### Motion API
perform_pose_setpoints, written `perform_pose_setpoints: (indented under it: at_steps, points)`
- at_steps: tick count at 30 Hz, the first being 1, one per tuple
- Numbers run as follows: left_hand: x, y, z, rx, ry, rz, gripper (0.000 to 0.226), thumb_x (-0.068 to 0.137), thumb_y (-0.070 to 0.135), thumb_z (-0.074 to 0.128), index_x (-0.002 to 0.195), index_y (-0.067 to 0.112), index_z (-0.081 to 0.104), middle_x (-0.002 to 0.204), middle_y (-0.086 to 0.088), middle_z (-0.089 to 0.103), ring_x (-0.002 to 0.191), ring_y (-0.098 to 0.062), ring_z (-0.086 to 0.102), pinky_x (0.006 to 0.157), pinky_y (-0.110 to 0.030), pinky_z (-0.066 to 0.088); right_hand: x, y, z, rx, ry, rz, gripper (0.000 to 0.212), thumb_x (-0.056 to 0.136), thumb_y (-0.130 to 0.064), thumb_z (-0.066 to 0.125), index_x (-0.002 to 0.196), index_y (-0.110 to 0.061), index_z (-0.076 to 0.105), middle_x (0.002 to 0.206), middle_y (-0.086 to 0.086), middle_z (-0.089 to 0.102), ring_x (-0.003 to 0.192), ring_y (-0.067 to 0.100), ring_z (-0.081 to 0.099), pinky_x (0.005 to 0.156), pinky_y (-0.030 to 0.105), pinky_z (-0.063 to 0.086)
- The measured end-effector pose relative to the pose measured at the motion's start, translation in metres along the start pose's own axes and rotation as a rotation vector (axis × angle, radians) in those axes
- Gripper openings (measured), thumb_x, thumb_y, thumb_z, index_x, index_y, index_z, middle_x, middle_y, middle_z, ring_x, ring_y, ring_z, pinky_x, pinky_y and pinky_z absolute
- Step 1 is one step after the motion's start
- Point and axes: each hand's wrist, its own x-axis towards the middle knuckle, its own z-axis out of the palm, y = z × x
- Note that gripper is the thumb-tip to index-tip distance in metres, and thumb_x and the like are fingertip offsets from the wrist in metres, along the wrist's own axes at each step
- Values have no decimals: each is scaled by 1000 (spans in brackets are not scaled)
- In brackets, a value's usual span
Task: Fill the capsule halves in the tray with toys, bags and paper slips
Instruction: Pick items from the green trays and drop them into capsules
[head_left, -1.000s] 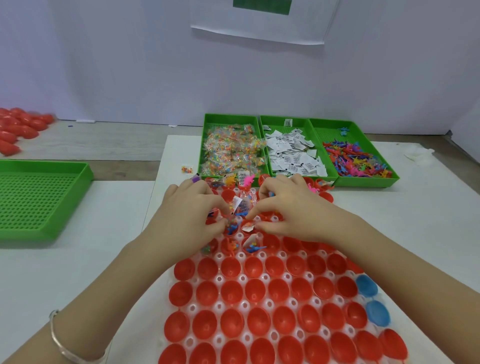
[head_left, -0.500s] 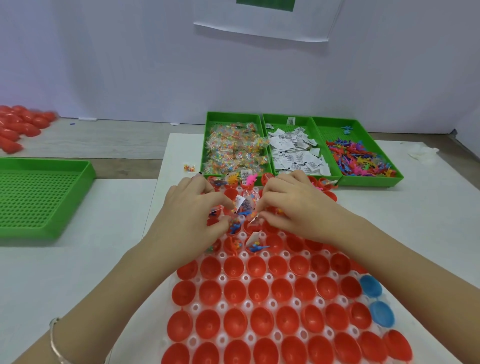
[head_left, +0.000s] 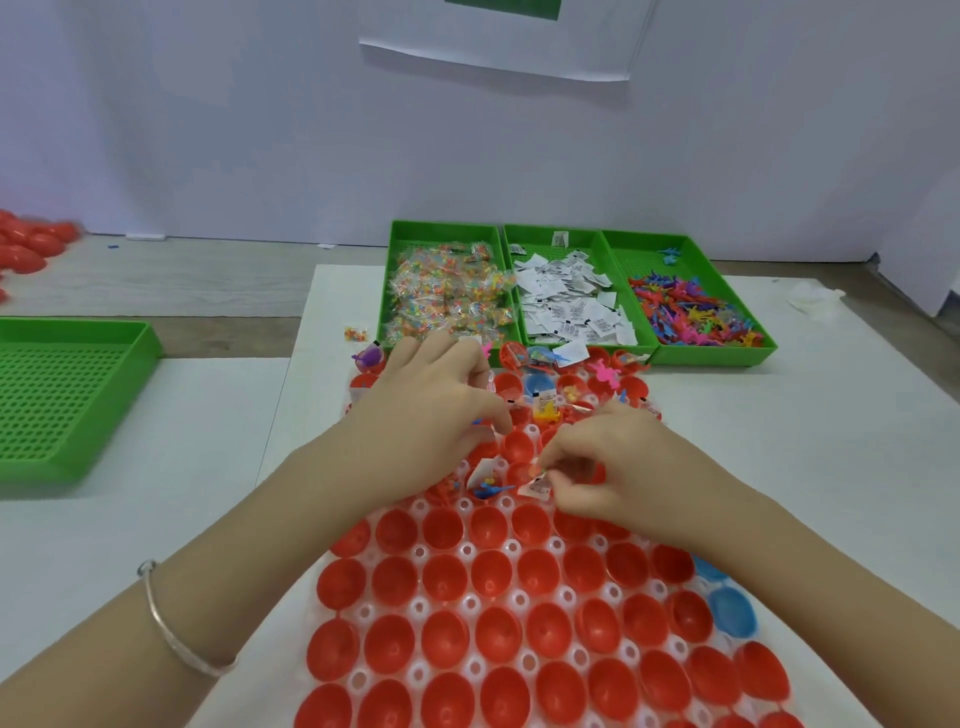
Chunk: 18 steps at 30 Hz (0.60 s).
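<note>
In the head view, the right hand (head_left: 602, 467) has come back toward the person since half a second ago, away from the spot where both hands worked close together. Now its thumb and fingers pinch a small white piece (head_left: 540, 487) with red print, low over the white tray (head_left: 467, 603). It looks like a paper slip, but I cannot tell if a bag is pinched together with it. The left hand (head_left: 431, 410) has stayed almost in its place, with fingers curled downward over the far rows. I cannot tell whether it holds anything, because the palm faces down. I judge that one cup is finished and the next one is started. Between the two hands a filled capsule half (head_left: 485, 484) shows a blue toy and a slip, while the red capsule halves (head_left: 488, 571) nearer to the person than the hands are all empty, so most of the work is left. Beyond the hands stand three green bins with the bags (head_left: 447, 293), the paper slips (head_left: 571, 306) and the toys (head_left: 691, 317). The hands and forearms cover several cups, so their filling is hidden. The cups just beyond the fingers are a blurred mix of colours, and the nearest rows are cut off by the lower edge.
</note>
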Motion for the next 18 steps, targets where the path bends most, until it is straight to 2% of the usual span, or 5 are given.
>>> perform_pose_setpoints:
  at_steps: [6,10,12,15,18]
  points:
    - [12,-8,5,49,-199,16,21,88,49,59,106,42,67,101,10,28,95,-9,17,82,-27,13,6,-4,7,-186,-26,-22,11,79,-21,61,83,-16,71,72,-4,67,69,18,63,76,30,35]
    - [20,-10,5,113,-287,55,26,88,50,59,110,39,66,104,8,22,106,-15,22,87,-32,16,8,-8,8,-293,-15,-100,6,72,-19,66,74,-14,70,63,-1,62,59,23,60,65,35,46]
    - [22,-9,7,144,-284,75,26,86,51,59,106,36,67,103,8,21,105,-15,22,83,-32,15,7,-8,10,-356,-18,-120,10,74,-22,63,72,-15,69,62,-1,60,58,22,59,62,33,46]
    - [24,-8,8,149,-260,105,21,84,48,63,100,34,69,104,7,25,102,-17,22,77,-31,12,5,-7,11,-369,-10,-107,20,81,-27,55,75,-16,70,64,-1,58,62,22,58,63,34,45]
    - [24,-8,8,124,-236,113,16,84,44,63,95,35,70,106,6,30,103,-16,24,82,-32,15,6,-4,9,-337,-64,-70,27,88,-33,50,92,-17,72,77,0,62,77,22,59,73,37,43]
